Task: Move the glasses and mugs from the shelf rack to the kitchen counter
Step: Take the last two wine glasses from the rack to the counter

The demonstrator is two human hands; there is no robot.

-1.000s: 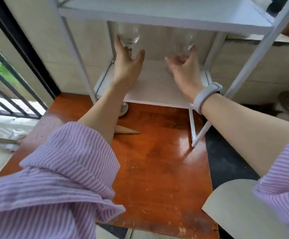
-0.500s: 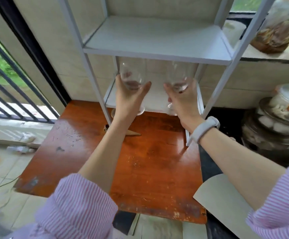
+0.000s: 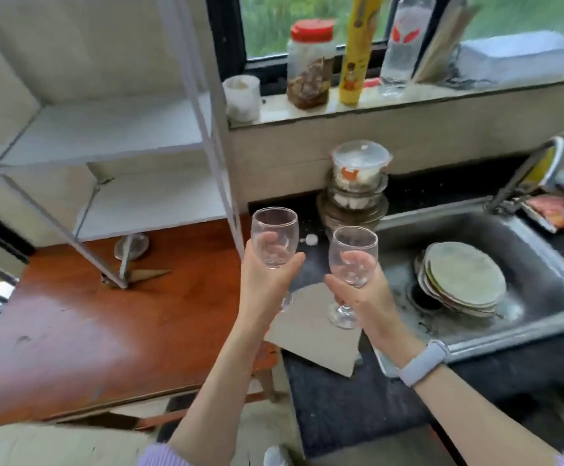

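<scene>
I hold two clear stemmed wine glasses upright in the air. My left hand (image 3: 267, 280) grips the bowl of the left glass (image 3: 275, 237), just right of the white shelf rack (image 3: 206, 129). My right hand (image 3: 363, 292), with a pale wristband, grips the right glass (image 3: 353, 253); its stem and foot show below my fingers. Both glasses hang over the dark kitchen counter (image 3: 348, 408), above a piece of cardboard (image 3: 311, 334). The rack's visible shelves hold nothing.
The rack stands on a reddish wooden table (image 3: 82, 324). A steel sink (image 3: 542, 297) with stacked plates (image 3: 462, 280) lies right of my hands. Stacked lidded containers (image 3: 356, 186) sit at the counter's back. Jars and bottles line the window sill (image 3: 341, 105).
Both hands have lifted the glasses off the rack's lower shelf and carried them right, to above the counter. My view has swung right toward the sink.
</scene>
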